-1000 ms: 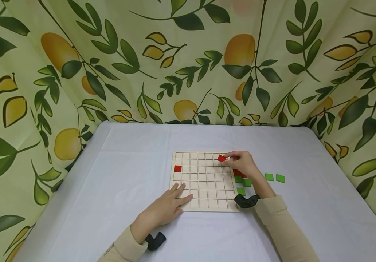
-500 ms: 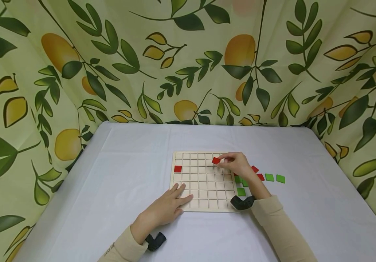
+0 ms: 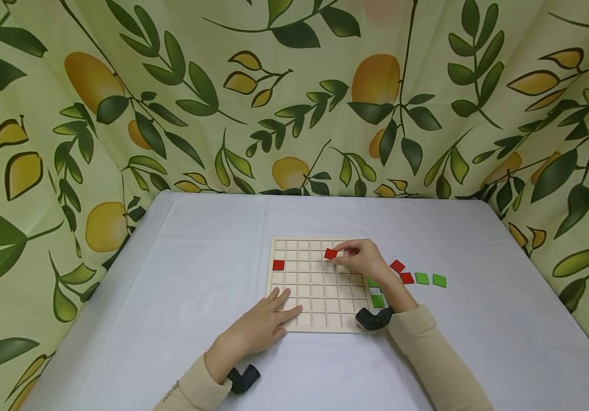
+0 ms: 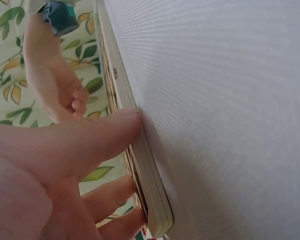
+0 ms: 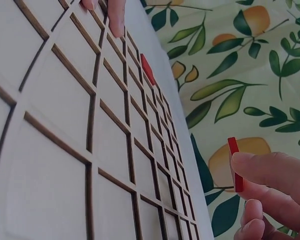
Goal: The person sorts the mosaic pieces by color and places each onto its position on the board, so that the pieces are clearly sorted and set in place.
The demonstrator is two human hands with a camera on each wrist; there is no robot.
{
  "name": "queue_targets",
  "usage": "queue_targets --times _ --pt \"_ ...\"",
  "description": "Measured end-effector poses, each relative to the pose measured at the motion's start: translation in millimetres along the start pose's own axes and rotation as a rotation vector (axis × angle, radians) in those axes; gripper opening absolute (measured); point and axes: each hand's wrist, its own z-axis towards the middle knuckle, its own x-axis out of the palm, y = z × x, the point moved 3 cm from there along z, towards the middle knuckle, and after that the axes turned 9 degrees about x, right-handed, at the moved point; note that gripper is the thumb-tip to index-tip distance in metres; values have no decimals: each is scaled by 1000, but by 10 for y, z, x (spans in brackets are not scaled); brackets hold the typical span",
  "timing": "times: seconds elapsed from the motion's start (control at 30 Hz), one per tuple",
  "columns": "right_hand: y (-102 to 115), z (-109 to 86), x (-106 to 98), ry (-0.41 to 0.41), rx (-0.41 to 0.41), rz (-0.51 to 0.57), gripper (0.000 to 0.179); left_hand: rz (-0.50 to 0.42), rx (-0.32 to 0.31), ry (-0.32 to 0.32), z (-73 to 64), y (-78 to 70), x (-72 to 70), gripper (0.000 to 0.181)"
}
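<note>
A pale wooden grid board [image 3: 320,291] lies on the table, its squares divided by thin raised strips. My right hand [image 3: 365,260] pinches a red square tile [image 3: 330,254] between thumb and fingertips, above the board's upper right part. In the right wrist view that tile [image 5: 235,165] is seen edge-on, apart from the board. My left hand [image 3: 258,325] rests with spread fingers on the board's lower left corner; in the left wrist view its thumb [image 4: 110,135] touches the board's side edge [image 4: 150,175]. Another red tile [image 3: 278,265] sits in a square at the board's left column.
Right of the board lie two red tiles [image 3: 398,266] and several green tiles [image 3: 422,278], some partly hidden by my right forearm. A white cloth [image 3: 197,245] covers the table. A leaf-and-fruit patterned curtain [image 3: 294,114] hangs behind it. Both wrists carry dark devices [image 3: 374,318].
My right hand has moved left over the board with the pinched red tile. Two red tiles beside the board have come into view from behind the arm. The left hand stays put.
</note>
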Motion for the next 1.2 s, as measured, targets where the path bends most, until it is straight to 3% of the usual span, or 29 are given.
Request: queue_targets --times 1.2 --pt "142 54 278 91 -88 37 27 -1 -6 12 13 8 -1 48"
